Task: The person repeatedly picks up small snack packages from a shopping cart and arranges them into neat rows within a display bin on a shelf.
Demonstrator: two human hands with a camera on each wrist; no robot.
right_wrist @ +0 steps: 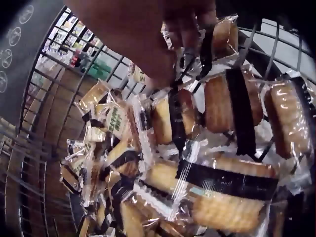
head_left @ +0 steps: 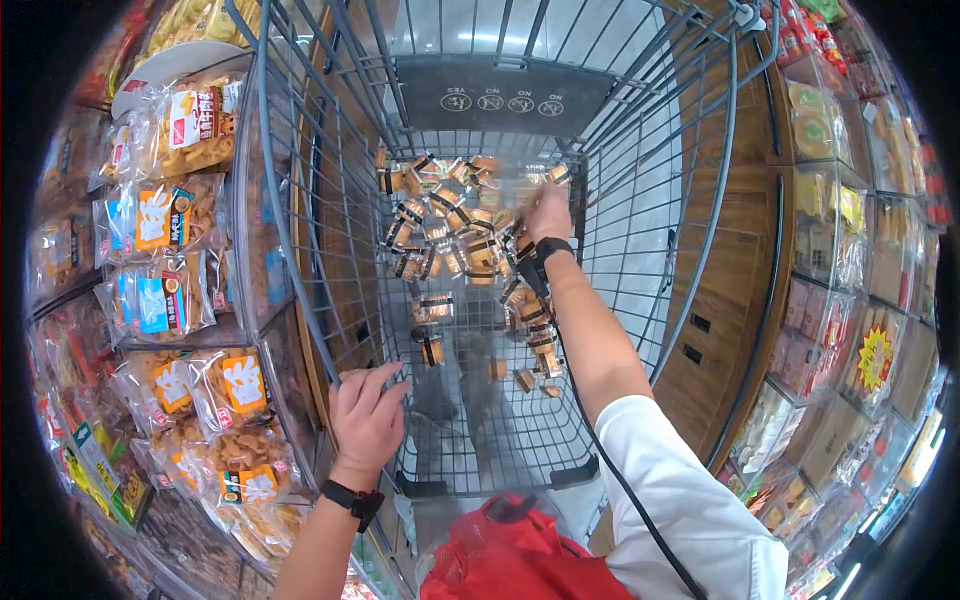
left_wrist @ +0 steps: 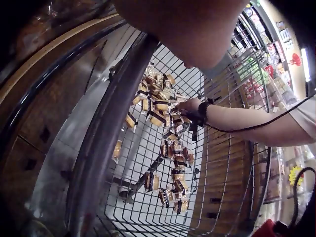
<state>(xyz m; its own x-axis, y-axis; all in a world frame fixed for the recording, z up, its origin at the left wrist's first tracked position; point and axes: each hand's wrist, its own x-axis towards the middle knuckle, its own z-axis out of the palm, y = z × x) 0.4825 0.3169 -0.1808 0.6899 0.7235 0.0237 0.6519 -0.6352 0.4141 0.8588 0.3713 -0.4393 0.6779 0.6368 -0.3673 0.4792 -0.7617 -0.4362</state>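
Small clear-wrapped biscuit packets with black bands (head_left: 481, 250) lie scattered over the wire floor of a shopping cart (head_left: 489, 490). Down among the far packets, my right hand (head_left: 549, 214) has its fingers bent around a wrapped packet. In the right wrist view the thumb and fingers of that hand (right_wrist: 143, 39) are against the plastic of a banded packet (right_wrist: 225, 40); the fingertips are partly hidden. My left hand (head_left: 368, 415) hovers by the cart's near left side, fingers loosely spread and holding nothing. It fills the top of the left wrist view (left_wrist: 182, 29).
Bagged snacks (head_left: 165, 215) fill the shelves on the left, and clear bins of packaged goods (head_left: 825, 230) line the right. Wooden panels (head_left: 735, 260) flank the cart. A dark sign (head_left: 500, 98) hangs at its far end, and a red item (head_left: 510, 560) is at the bottom.
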